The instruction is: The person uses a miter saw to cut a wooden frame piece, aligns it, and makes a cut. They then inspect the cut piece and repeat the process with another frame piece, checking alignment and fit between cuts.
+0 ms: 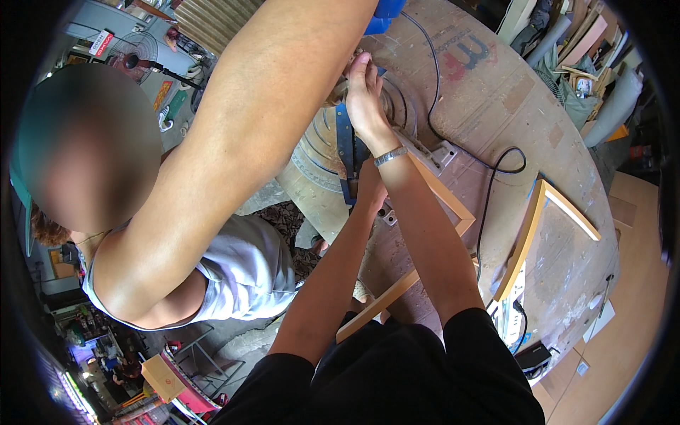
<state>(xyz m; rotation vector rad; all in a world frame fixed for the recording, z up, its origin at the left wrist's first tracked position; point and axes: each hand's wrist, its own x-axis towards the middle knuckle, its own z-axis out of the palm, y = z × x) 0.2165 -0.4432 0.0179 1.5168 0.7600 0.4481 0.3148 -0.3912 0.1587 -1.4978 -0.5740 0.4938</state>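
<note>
A mitre saw with a round metal base (pixel 312 159) and dark fence (pixel 344 131) sits on the worktable. My right hand (pixel 366 95), with a watch on the wrist, has curled fingers at the saw's far side, on something I cannot make out. My left hand (pixel 372 184) is lower, beside a pale wooden frame piece (pixel 446 202), its fingers hidden behind my right arm. A co-worker's arm (pixel 234 134) reaches over the saw toward a blue tool part (pixel 382 10). Another wooden strip (pixel 375 308) lies near my body.
The co-worker (pixel 212 269) in a light sleeveless top stands at my left. The cardboard-covered table (pixel 538 113) carries a black cable (pixel 490 184), an L-shaped wooden frame (pixel 535 212) and a power strip (pixel 506 329). Stacked boards and rolls (pixel 581 71) stand beyond, a fan (pixel 134 53) at the back left.
</note>
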